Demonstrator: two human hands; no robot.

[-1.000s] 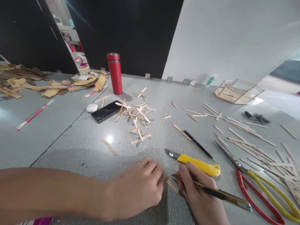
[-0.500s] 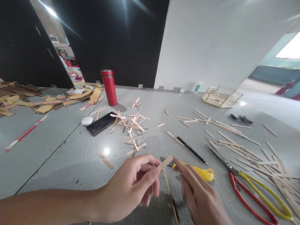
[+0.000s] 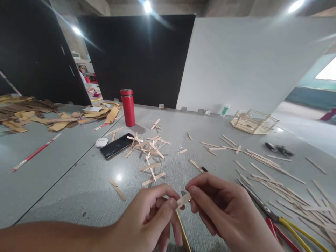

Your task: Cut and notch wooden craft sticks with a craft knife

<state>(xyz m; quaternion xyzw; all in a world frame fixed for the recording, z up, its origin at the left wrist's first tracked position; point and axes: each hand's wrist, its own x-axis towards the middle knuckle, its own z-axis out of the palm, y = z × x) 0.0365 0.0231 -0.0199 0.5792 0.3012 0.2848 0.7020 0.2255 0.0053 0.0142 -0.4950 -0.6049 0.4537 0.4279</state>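
A short wooden craft stick (image 3: 184, 199) is held level between my two hands, low in the middle of the view. My left hand (image 3: 154, 217) pinches its left end between thumb and forefinger. The right end sits between the thumb and fingers of my right hand (image 3: 223, 210). Below the stick, a thin yellowish strip (image 3: 185, 234) lies on the table. A grey blade tip peeks out behind the stick; the rest of that tool is hidden by my right hand. Shears (image 3: 268, 211) with red and yellow handles lie partly covered right of that hand.
Crossed craft sticks (image 3: 151, 150) lie ahead, near a phone (image 3: 117, 146), a white case (image 3: 101, 142) and a red flask (image 3: 127, 108). Many loose sticks (image 3: 286, 192) spread rightward, with a stick-built frame (image 3: 253, 122) behind. Brown paper scraps (image 3: 44, 115) sit far left.
My right hand has closed on the stick's free end, where its fingers were stretched out beside it. The yellow-handled knife is now mostly hidden. The view has tilted upward.
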